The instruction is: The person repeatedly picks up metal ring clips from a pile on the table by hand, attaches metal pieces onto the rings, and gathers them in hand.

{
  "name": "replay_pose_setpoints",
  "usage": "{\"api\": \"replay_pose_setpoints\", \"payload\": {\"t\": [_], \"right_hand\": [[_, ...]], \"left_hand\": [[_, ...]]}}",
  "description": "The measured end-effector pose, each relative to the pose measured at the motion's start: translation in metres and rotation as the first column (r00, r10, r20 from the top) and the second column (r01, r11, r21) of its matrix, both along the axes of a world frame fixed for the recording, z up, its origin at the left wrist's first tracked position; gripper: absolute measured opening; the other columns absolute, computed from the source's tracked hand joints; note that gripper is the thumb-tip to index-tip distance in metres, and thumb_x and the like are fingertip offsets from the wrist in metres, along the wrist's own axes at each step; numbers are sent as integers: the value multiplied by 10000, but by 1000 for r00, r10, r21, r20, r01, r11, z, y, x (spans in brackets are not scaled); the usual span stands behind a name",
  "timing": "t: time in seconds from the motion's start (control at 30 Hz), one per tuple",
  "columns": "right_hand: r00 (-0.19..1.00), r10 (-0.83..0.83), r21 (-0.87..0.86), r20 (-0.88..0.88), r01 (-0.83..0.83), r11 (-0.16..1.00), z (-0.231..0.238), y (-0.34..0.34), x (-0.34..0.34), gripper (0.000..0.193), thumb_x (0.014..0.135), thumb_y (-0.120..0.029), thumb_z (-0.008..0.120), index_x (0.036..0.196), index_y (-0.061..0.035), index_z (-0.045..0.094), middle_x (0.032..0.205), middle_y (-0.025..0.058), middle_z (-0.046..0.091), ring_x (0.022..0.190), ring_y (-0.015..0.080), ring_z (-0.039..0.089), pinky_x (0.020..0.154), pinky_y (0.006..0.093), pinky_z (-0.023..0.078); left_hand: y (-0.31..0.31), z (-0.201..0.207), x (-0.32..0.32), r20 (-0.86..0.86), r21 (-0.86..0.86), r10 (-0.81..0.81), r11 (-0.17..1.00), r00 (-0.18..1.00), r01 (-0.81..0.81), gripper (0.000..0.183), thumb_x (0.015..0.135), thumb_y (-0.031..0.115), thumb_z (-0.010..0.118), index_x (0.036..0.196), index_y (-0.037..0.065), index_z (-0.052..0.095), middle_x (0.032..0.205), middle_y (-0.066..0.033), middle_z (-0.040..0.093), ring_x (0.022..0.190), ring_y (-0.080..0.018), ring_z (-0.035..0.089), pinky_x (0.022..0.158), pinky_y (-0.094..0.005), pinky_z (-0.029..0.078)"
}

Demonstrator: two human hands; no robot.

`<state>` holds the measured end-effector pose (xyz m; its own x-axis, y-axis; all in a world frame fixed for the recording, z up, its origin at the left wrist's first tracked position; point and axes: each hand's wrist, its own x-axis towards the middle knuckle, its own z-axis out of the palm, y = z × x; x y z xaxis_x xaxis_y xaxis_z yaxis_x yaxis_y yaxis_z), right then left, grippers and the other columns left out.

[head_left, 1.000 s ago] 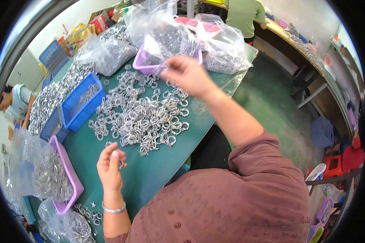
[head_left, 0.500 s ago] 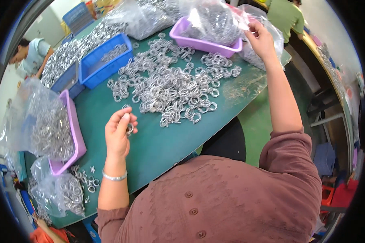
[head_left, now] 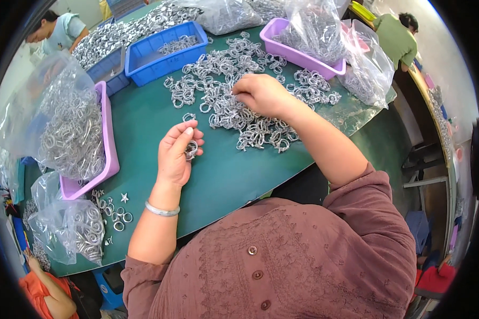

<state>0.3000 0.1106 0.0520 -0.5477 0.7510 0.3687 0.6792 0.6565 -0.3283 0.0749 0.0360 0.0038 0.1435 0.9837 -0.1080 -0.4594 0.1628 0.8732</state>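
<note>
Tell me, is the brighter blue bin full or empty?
Neither: the blue bin holds a small heap of silvery pieces toward its right end, while its blue bottom shows at the left.

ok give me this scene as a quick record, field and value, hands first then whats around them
left hand: holds small metal rings
right hand: at the ring pile, fingers bent; grip on a ring hidden
table: green top
beyond pile: blue bin, partly filled
far right of pile: purple tray with a clear bag of metal pieces
left side: second purple tray, another filled clear bag
near left edge: star-shaped piece, loose rings
</note>
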Motion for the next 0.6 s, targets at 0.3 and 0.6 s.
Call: {"api": "replay_pose_setpoints", "payload": {"t": [0.3,0.6], "right_hand": [[779,-313,-666,-544,-172,726,8,-21,-15,129,775,-106,574,865,-16,550,682,-6,545,598,57,501,541,201,424],[732,-334,-722,-594,-302,622,4,-57,-49,141,792,-128,581,873,-18,544,704,15,568,582,63,516,520,187,417]], "left_hand": [[-4,2,5,-46,27,-65,997,997,66,207,847,148,509,1017,34,544,813,-46,581,680,-112,551,544,-223,458],[-12,7,10,-32,42,-141,989,990,142,222,863,186,503,1008,25,554,831,-48,589,680,-100,549,550,-206,454]]}}
